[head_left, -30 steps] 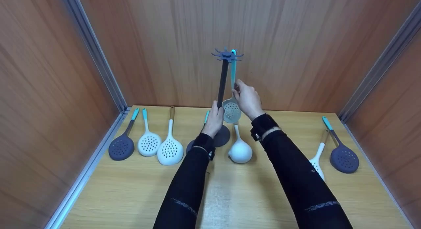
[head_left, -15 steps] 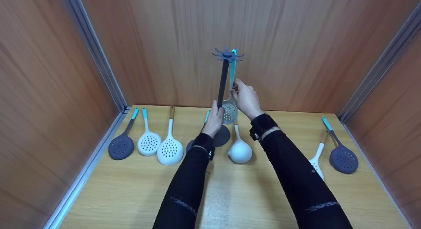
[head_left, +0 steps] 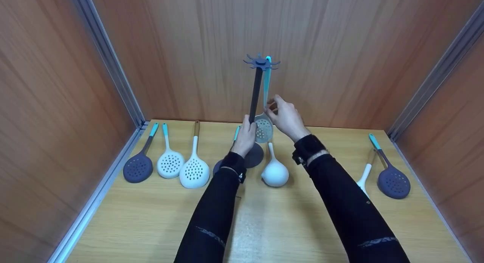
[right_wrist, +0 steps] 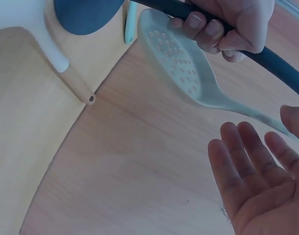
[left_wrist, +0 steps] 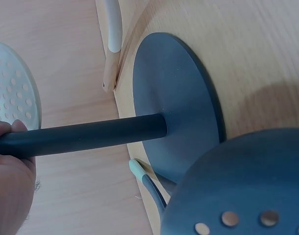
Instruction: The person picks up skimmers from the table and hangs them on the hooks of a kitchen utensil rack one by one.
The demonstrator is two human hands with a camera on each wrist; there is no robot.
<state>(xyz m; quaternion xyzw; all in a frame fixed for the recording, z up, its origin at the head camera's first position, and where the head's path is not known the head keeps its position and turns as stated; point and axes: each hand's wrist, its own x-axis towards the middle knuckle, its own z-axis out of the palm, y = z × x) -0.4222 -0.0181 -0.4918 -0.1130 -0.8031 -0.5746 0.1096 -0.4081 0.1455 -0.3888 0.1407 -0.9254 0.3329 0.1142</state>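
Note:
My left hand (head_left: 245,137) grips the black pole of a utensil stand (head_left: 256,91). The stand is upright, with a ring of hooks on top and a round dark base (left_wrist: 164,83) on the table. From one hook hangs a pale skimmer (head_left: 264,129) with a turquoise handle, perforated head down beside the pole. My right hand (head_left: 286,117) is beside the skimmer's handle; in the right wrist view its fingers are spread and hold nothing. Whether the thumb touches the handle I cannot tell. A white ladle (head_left: 275,173) lies in front of the base.
Left on the table (head_left: 151,221) lie a dark skimmer (head_left: 138,167), a white one with turquoise handle (head_left: 171,164) and a white one with wooden handle (head_left: 194,174). Another dark utensil (left_wrist: 247,181) is by my left forearm. At right lie a dark skimmer (head_left: 394,182) and white utensil (head_left: 365,177).
My right hand has let go of the skimmer's handle and drawn slightly right and down. The skimmer has swung a little left, towards the pole. My left hand stays on the pole.

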